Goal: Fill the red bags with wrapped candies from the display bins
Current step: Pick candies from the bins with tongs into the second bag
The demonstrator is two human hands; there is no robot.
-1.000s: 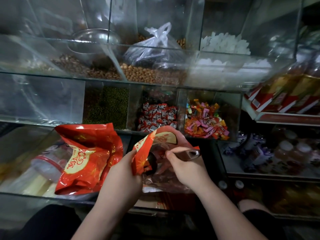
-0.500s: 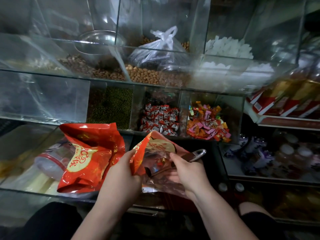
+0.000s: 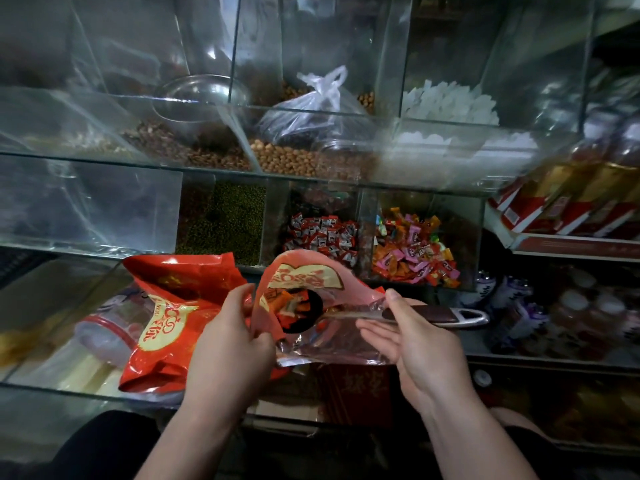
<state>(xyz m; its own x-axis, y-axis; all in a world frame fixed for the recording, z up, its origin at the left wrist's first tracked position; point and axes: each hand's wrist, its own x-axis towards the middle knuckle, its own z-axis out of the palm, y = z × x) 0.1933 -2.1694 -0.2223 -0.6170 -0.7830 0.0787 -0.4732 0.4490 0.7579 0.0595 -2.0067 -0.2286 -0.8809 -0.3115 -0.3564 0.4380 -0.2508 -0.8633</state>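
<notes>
two glass bin tiers (image 3: 104, 161); left fingers (image 3: 242, 301) grasp red bag (image 3: 301, 280), right fingers (image 3: 393, 296) pinch scoop (image 3: 446, 312).

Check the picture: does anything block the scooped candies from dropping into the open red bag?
Nothing visible does. The scoop sits with its bowl and the candies inside the mouth of the red bag, which the left hand holds open; the right hand holds the handle.

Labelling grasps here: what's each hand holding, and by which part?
The left hand holds the open red bag by the left edge of its mouth. The right hand holds the scoop by its brown handle, bowl inside the bag.
</notes>
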